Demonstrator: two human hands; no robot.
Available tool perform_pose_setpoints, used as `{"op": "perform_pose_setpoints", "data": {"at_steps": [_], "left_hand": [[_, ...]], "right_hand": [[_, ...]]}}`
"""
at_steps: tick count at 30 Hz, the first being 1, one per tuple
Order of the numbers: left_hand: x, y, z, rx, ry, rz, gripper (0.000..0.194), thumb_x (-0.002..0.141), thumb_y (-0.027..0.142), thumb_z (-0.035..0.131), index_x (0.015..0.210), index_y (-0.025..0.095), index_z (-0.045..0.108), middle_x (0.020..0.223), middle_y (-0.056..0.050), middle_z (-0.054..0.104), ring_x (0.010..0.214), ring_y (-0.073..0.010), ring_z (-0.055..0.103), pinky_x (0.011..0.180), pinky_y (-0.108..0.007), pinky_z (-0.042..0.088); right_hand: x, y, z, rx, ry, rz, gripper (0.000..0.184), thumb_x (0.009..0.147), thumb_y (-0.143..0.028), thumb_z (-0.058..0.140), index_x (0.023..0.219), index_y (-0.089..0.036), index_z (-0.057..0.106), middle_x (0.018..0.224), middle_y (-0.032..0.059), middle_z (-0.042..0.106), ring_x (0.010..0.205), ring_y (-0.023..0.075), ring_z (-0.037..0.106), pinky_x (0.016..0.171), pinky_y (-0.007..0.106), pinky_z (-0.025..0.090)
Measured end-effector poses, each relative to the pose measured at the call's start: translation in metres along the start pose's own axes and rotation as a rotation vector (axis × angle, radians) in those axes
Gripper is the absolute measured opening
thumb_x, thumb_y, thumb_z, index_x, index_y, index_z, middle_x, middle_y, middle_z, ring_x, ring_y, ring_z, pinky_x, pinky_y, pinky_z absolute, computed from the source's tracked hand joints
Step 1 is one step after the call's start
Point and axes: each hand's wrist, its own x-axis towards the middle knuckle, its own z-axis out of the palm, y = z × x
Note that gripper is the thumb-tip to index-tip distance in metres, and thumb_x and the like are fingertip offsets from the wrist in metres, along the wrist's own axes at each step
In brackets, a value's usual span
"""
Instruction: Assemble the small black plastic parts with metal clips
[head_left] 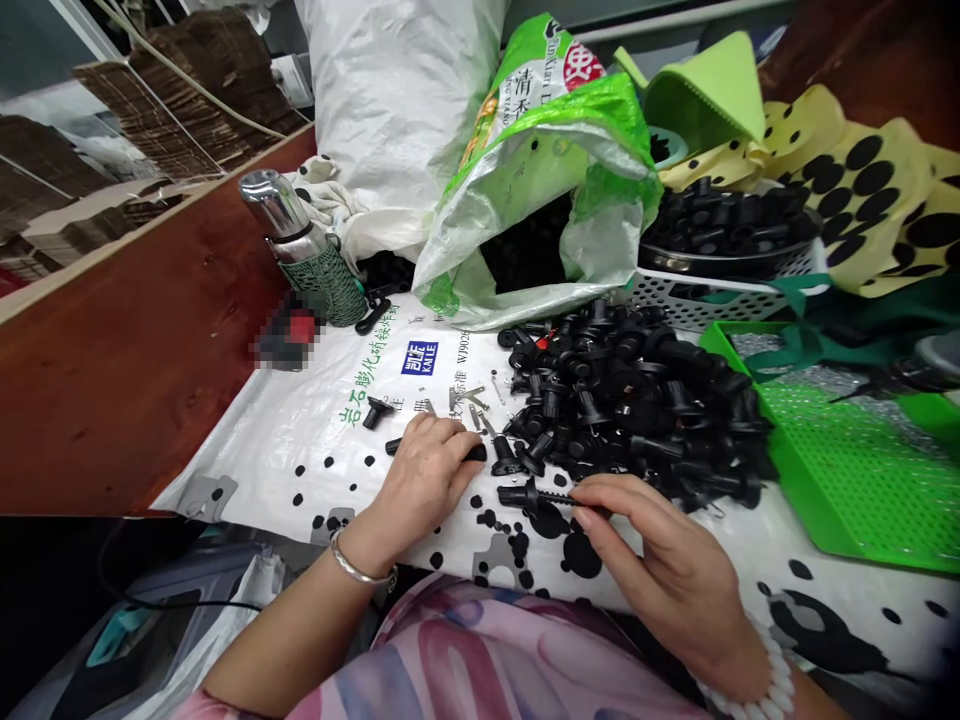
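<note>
My left hand (427,475) is closed over the white sheet, wrapped round a black plastic part (475,453) whose end shows by the thumb; the rest is under the fingers. With thumb and forefinger, my right hand (667,570) pinches the ridged stem of a black plastic fitting (529,496). That fitting is held level, its thicker collared end pointing left. Just beyond both hands lies a heap of black plastic fittings (637,400). Small metal clips (474,397) rest on the sheet, and a lone black fitting (376,411) lies left of them.
A green perforated tray (840,480) stands at the right. Behind the heap are an open green-and-white bag (517,190) and a white basket (694,300) under a metal bowl of black parts (720,262). A steel flask (296,240) stands near the wooden side board (150,340).
</note>
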Motion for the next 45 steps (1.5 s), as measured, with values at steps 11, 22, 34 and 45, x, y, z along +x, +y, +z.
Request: {"op": "perform_pose_setpoints", "data": {"at_steps": [11, 22, 34, 45], "left_hand": [[-0.010, 0.026, -0.003, -0.536, -0.001, 0.069, 0.023, 0.084, 0.026, 0.055, 0.105, 0.017, 0.060, 0.094, -0.009, 0.065, 0.088, -0.0181, 0.059, 0.079, -0.030, 0.047], [-0.008, 0.029, 0.001, -0.550, -0.011, 0.145, 0.023, 0.087, 0.024, 0.050, 0.106, 0.014, 0.057, 0.098, -0.011, 0.063, 0.091, -0.0183, 0.058, 0.081, -0.029, 0.046], [-0.012, 0.029, 0.008, -0.500, 0.024, 0.160, 0.023, 0.088, 0.023, 0.047, 0.107, 0.012, 0.054, 0.094, -0.009, 0.064, 0.084, -0.0157, 0.059, 0.076, -0.026, 0.048], [-0.018, 0.027, 0.018, -0.255, 0.161, 0.292, 0.022, 0.087, 0.020, 0.047, 0.107, 0.012, 0.053, 0.096, -0.011, 0.062, 0.089, -0.0182, 0.057, 0.079, -0.031, 0.049]], "right_hand": [[0.012, -0.012, 0.001, -0.017, -0.007, -0.139, 0.019, 0.082, -0.011, 0.051, 0.098, -0.019, 0.057, 0.087, 0.0066, 0.064, 0.081, 0.0163, 0.062, 0.069, 0.028, 0.052], [0.017, -0.014, 0.004, -0.043, -0.092, -0.191, 0.018, 0.084, -0.011, 0.048, 0.097, -0.018, 0.059, 0.086, 0.0064, 0.064, 0.079, 0.0150, 0.062, 0.068, 0.026, 0.052], [0.019, -0.010, 0.007, 0.021, -0.184, -0.090, 0.009, 0.086, -0.013, 0.048, 0.087, -0.015, 0.057, 0.075, 0.0036, 0.058, 0.066, 0.0126, 0.055, 0.059, 0.025, 0.044], [0.011, -0.013, 0.013, 0.166, -0.198, 0.186, 0.013, 0.087, -0.019, 0.050, 0.075, -0.019, 0.055, 0.065, -0.0017, 0.053, 0.058, 0.0096, 0.050, 0.054, 0.021, 0.040]]}}
